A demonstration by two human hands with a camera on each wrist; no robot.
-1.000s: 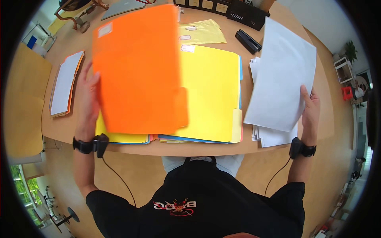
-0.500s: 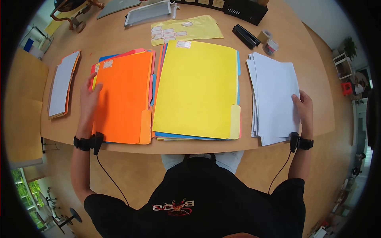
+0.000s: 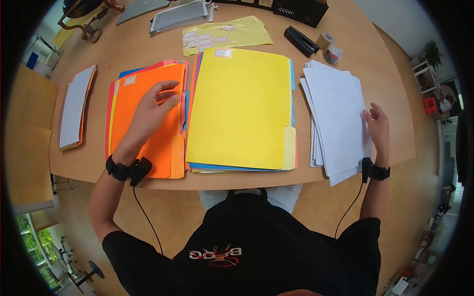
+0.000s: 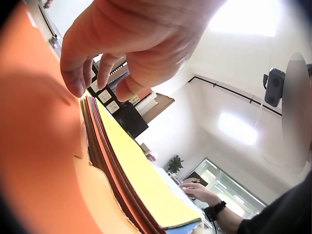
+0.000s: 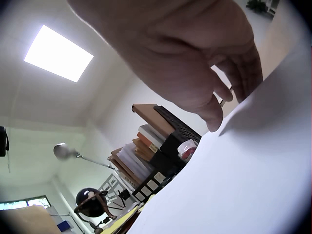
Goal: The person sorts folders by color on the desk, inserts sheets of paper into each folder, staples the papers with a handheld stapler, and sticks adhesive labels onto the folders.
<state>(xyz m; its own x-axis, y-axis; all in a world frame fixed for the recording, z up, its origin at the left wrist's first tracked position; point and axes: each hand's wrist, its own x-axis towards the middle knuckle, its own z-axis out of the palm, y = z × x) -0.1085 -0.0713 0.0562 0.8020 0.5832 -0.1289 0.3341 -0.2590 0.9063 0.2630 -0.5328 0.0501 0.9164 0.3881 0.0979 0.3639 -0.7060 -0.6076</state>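
Note:
Above the orange folder [image 3: 148,113] hangs the left hand [image 3: 152,109], fingers loosely bent and holding nothing; the left wrist view shows a gap between thumb and fingers. The orange folder tops a pile of coloured folders on the left. Beside it lies a second pile with a yellow folder [image 3: 239,108] on top. On the right, the right hand [image 3: 377,126] is at the right edge of a fanned stack of white paper [image 3: 338,118]; its fingers are relaxed, and the right wrist view shows the thumb close to the top sheet [image 5: 234,175].
At the far left lies a smaller stack topped with white paper [image 3: 76,108]. Behind the folders are a yellow sheet with labels [image 3: 242,32], a black stapler [image 3: 301,41], a tape roll [image 3: 325,40], a small clear tub [image 3: 333,54] and a mesh pouch [image 3: 180,17].
The orange folder and white sheet, lifted a second ago, came down onto their piles. My left hand then left the folder's left edge and moved right above it. My right hand loosened at the paper's edge.

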